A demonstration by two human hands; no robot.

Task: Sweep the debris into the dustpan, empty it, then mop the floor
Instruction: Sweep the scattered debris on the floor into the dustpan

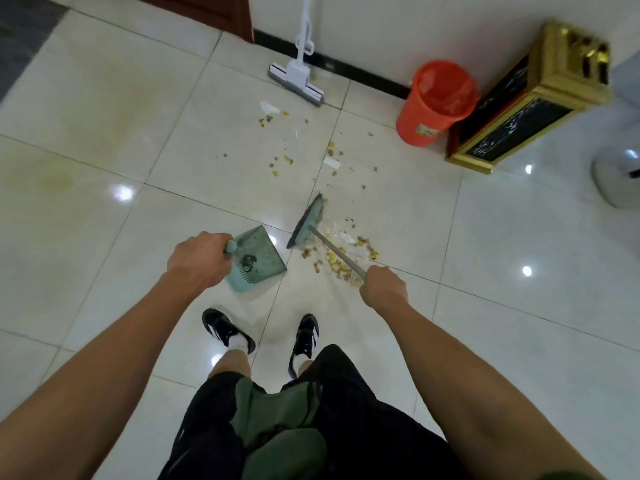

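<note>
Head view. Left hand (199, 259) closed around the handle of the green dustpan (258, 259), pan resting on the tiled floor (104, 161) just ahead of the left shoe, a small dark clump already inside. Right hand (382, 287) wrapped around the metal stick of the broom (306, 221), head down on the tiles just right of the pan. Main pile of debris (341, 258) lying under and beside the stick, right of the broom head; more crumbs and paper scraps (277, 161) scattered farther out toward the mop (298, 76), propped against the wall. Orange bucket (434, 102) and gold-framed bin (519, 109) standing by the wall, well apart from the pan.

Risks from here, as judgement:
- Broom head set left of the pile, so a stroke toward the pan likely to catch little and leave the heap behind.
- Pan mouth seemingly angled away from the pile; crumbs apt to slide past its edge or under the lip.
- Hard flick on glossy tiles likely to scatter light scraps wider.
- Far crumbs near the mop easy to miss, then smeared once mopping starts.
- Tilting the pan on the way to emptying liable to spill the load.
</note>
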